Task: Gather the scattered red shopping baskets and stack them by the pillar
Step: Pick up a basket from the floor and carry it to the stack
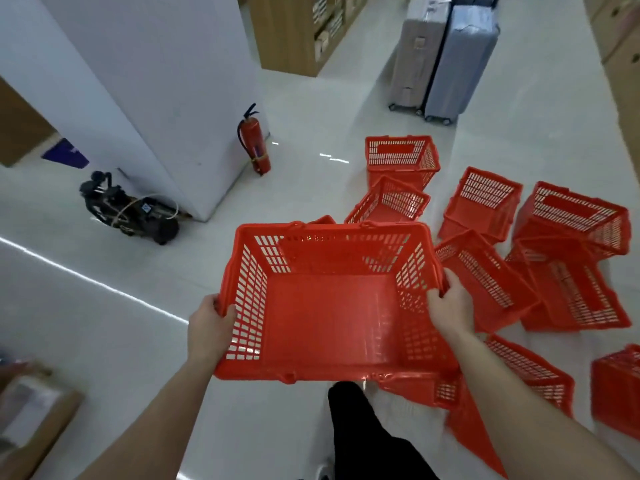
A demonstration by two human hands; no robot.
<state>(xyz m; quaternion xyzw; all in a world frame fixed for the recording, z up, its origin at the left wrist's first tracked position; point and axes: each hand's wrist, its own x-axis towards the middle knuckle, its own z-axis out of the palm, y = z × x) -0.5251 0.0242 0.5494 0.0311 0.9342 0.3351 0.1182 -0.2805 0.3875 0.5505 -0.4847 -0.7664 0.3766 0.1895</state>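
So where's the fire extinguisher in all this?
In the head view, the fire extinguisher stands upright on the floor, upper left of centre, against the white pillar's right-hand corner, left of the scattered baskets.

Hidden, cropped and blurred parts around the held basket

The held basket (325, 306) covers most of a small red piece (322, 220) behind its far rim, so what that is cannot be told. The right forearm (512, 403) hides part of a tipped basket (460, 410) below. Another basket (616, 389) is cut off by the right edge. A box (31, 420) at lower left is blurred and cropped. The shelf (294, 29) goods are too small to read.
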